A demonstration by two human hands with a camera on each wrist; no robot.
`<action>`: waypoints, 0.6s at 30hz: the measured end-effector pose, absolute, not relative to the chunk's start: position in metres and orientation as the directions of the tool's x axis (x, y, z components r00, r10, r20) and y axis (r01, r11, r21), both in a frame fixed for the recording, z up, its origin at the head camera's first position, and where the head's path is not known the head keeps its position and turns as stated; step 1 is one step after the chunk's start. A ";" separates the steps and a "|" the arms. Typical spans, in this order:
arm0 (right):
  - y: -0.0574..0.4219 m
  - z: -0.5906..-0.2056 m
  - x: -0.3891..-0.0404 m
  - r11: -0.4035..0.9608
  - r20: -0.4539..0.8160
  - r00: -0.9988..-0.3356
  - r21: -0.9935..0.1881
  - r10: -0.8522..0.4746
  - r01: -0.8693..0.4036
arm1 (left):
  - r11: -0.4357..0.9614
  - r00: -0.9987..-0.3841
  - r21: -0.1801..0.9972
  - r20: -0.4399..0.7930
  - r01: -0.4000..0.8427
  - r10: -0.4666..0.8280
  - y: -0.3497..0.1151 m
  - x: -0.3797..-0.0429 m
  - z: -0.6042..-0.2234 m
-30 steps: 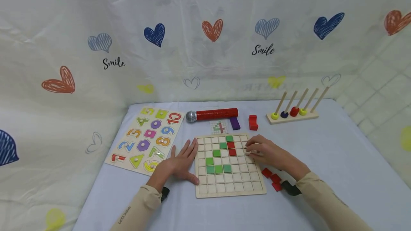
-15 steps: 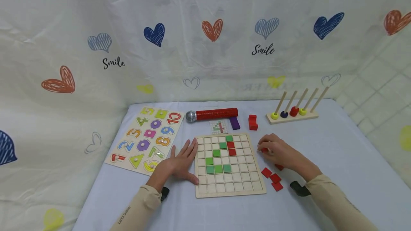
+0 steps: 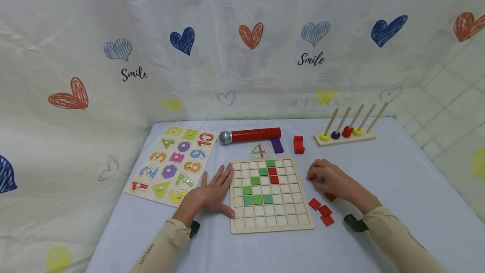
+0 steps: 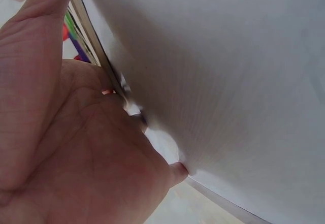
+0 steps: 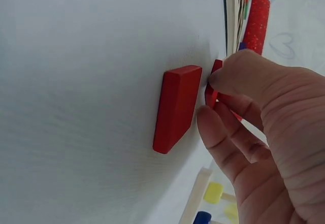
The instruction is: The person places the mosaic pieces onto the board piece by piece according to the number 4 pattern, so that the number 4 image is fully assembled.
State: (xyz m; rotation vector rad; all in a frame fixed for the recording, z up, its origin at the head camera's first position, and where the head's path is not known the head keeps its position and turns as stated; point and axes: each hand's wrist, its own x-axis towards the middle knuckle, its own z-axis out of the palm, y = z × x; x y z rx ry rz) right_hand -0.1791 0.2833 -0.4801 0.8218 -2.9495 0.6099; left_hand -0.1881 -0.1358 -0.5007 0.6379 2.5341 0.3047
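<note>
A wooden grid board (image 3: 270, 222) lies on the white cloth, with several green tiles (image 3: 255, 181) in a stepped line and two red tiles (image 3: 273, 179) in its cells. My left hand (image 3: 210, 195) is spread flat at the board's left edge, thumb and fingertips right at the rim. Right of the board, my right hand (image 3: 327, 177) pinches a red square tile (image 5: 214, 86) between thumb and fingers, low over the cloth. Beside that hand lies another red tile (image 5: 177, 109). Three more red tiles (image 3: 325, 210) lie nearer the board's right edge.
Behind the board are a small pattern card (image 3: 258, 150), a red microphone (image 3: 255, 135), a purple block (image 3: 277, 145) and a red block (image 3: 298, 145). A number puzzle (image 3: 170, 172) lies to the left. A peg stacker (image 3: 345, 139) stands at the back right.
My right hand has moved right, away from the board's right edge to a red tile on the cloth, and now pinches it. My left hand has stayed still.
</note>
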 end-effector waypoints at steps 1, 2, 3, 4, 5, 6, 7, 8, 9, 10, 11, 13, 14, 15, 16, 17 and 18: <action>0.284 -0.480 -0.180 0.785 0.119 -0.861 -0.365 -0.495 -0.501 | 0.865 -0.763 0.327 -0.417 0.381 0.494 -0.136 -0.188 -0.501; 0.284 -0.480 -0.180 0.784 0.114 -0.861 -0.368 -0.495 -0.500 | 0.865 -0.763 0.328 -0.418 0.380 0.493 -0.136 -0.188 -0.501; 0.284 -0.480 -0.181 0.783 0.109 -0.861 -0.372 -0.496 -0.498 | 0.865 -0.762 0.328 -0.419 0.380 0.493 -0.136 -0.188 -0.501; 0.285 -0.480 -0.181 0.781 0.106 -0.861 -0.376 -0.498 -0.498 | 0.866 -0.762 0.327 -0.420 0.378 0.492 -0.136 -0.188 -0.501; 0.285 -0.481 -0.181 0.778 0.105 -0.860 -0.381 -0.500 -0.499 | 0.866 -0.762 0.328 -0.421 0.378 0.491 -0.135 -0.188 -0.501; 0.284 -0.481 -0.180 0.774 0.104 -0.858 -0.388 -0.503 -0.501 | 0.866 -0.762 0.327 -0.421 0.377 0.491 -0.135 -0.188 -0.500; 0.284 -0.481 -0.180 0.771 0.106 -0.857 -0.393 -0.504 -0.502 | 0.867 -0.762 0.327 -0.422 0.377 0.491 -0.135 -0.187 -0.500; 0.284 -0.480 -0.179 0.768 0.110 -0.855 -0.395 -0.506 -0.505 | 0.866 -0.762 0.328 -0.423 0.376 0.491 -0.135 -0.187 -0.500; 0.283 -0.480 -0.179 0.765 0.115 -0.853 -0.394 -0.508 -0.509 | 0.867 -0.762 0.329 -0.422 0.376 0.491 -0.135 -0.187 -0.499; 0.282 -0.480 -0.178 0.762 0.120 -0.851 -0.396 -0.511 -0.513 | 0.867 -0.763 0.329 -0.421 0.376 0.490 -0.135 -0.187 -0.499; 0.281 -0.479 -0.177 0.759 0.124 -0.849 -0.396 -0.514 -0.517 | 0.866 -0.763 0.328 -0.420 0.376 0.491 -0.135 -0.187 -0.499; 0.278 -0.478 -0.176 0.753 0.129 -0.845 -0.400 -0.519 -0.523 | 0.867 -0.764 0.328 -0.420 0.375 0.490 -0.135 -0.187 -0.498; 0.277 -0.477 -0.175 0.747 0.132 -0.842 -0.403 -0.524 -0.528 | 0.867 -0.764 0.329 -0.420 0.376 0.490 -0.135 -0.187 -0.498; 0.275 -0.476 -0.175 0.740 0.135 -0.838 -0.409 -0.529 -0.534 | 0.867 -0.764 0.328 -0.421 0.375 0.490 -0.135 -0.187 -0.498; 0.273 -0.475 -0.174 0.730 0.144 -0.830 -0.412 -0.538 -0.545 | 0.867 -0.764 0.329 -0.421 0.375 0.490 -0.135 -0.187 -0.498; 0.271 -0.475 -0.173 0.721 0.155 -0.823 -0.412 -0.547 -0.557 | 0.867 -0.764 0.329 -0.421 0.374 0.489 -0.135 -0.187 -0.498; 0.270 -0.475 -0.172 0.712 0.165 -0.816 -0.413 -0.554 -0.567 | 0.867 -0.764 0.330 -0.420 0.373 0.489 -0.135 -0.187 -0.498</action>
